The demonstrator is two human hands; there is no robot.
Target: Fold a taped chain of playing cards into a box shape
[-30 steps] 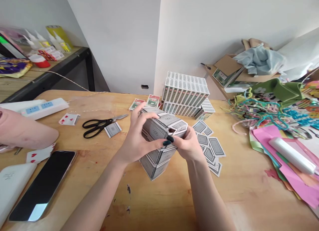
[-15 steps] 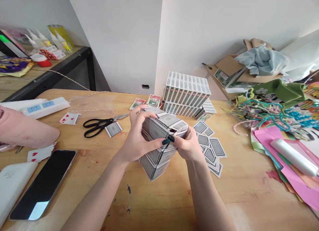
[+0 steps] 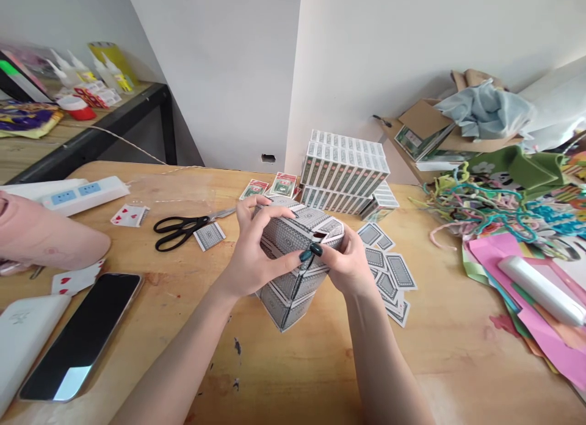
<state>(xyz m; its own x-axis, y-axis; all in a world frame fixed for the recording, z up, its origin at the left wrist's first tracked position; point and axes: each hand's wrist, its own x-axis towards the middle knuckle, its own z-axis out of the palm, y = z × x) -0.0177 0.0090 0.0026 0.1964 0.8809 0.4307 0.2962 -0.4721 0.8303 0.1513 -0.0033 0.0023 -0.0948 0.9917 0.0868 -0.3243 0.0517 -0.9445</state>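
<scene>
Item: card box [image 3: 293, 272], a block built from playing cards, backs outward, standing on the wooden table [image 3: 320, 376] directly under my grip.

Grip: my left hand [image 3: 256, 257] wraps the near-left side of the card box, thumb pressed across its front edge. My right hand [image 3: 350, 263] clamps the right side, fingertips pinching a folded card flap [image 3: 332, 229] at the top corner. Both hands are closed on the box.

Progress, as I judge it: the walls and most of the top look assembled. The flap at the top right corner stands raised, not yet tucked flat, so closing that corner seems to be what is left.

Surroundings: loose cards [image 3: 387, 278] lie just right of my right hand, touching one another. Stacked card packs [image 3: 345, 171] sit beyond the box, near. Scissors [image 3: 183, 228] lie left of my left hand, apart from it. A phone [image 3: 80, 336] rests well to the near left, and another person's arm [image 3: 46, 239] lies at the far left edge.

Room: bare table toward me, below the grip. The right side is crowded by loose cards, then coloured paper [image 3: 517, 303].
</scene>
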